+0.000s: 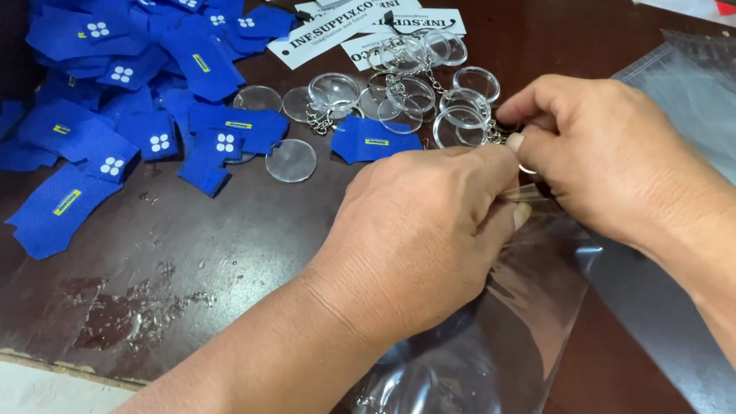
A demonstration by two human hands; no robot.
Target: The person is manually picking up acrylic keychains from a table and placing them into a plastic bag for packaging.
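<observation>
My left hand (426, 233) pinches the top edge of a clear plastic bag (479, 370) that lies on the dark brown table (193, 260) and hangs over its near edge. My right hand (599, 156) meets it at the bag's mouth, fingers closed on the same edge and on a small metal ring of a keychain, mostly hidden. Just beyond the hands lies a cluster of clear round acrylic keychains (410, 91) with metal chains. One small blue shirt-shaped cutout (374, 140) lies next to my left hand's knuckles.
A large heap of blue shirt-shaped cutouts (137, 66) covers the table's left part. White printed paper tags (355, 9) lie at the back. A stack of clear plastic bags (734, 121) sits at the right. The table surface is scuffed near its front edge.
</observation>
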